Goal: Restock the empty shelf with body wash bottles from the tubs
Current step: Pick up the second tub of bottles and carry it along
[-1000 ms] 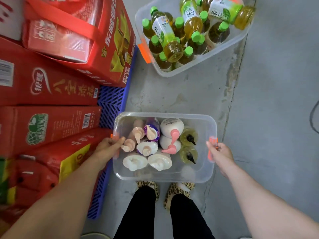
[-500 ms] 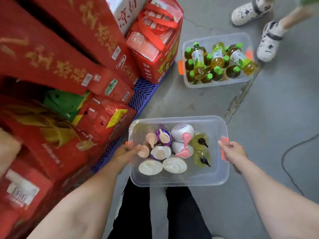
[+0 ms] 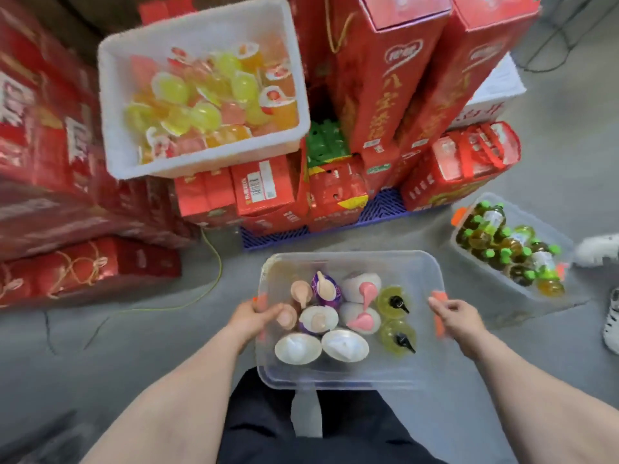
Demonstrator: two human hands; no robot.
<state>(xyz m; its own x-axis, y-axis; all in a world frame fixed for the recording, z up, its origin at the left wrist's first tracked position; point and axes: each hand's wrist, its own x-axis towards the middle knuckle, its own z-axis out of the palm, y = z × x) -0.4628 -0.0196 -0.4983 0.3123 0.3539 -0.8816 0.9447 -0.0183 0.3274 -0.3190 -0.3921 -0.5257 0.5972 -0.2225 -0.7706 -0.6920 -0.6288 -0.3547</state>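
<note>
Gripping clear tub [image 3: 351,380] at both ends — left hand [image 3: 251,318], right hand [image 3: 457,316] curled on handles.

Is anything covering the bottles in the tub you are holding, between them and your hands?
Nothing visible: the tub is lidless, its bottles stand exposed, and the left hand and right hand grip its ends.

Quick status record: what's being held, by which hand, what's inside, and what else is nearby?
Held: clear tub
Left hand: grips its left end
Right hand: grips its right orange handle
Contents: about ten upright pump bottles
Nearby: second tub of green-capped bottles, on floor, right
Shelf: not in view
</note>
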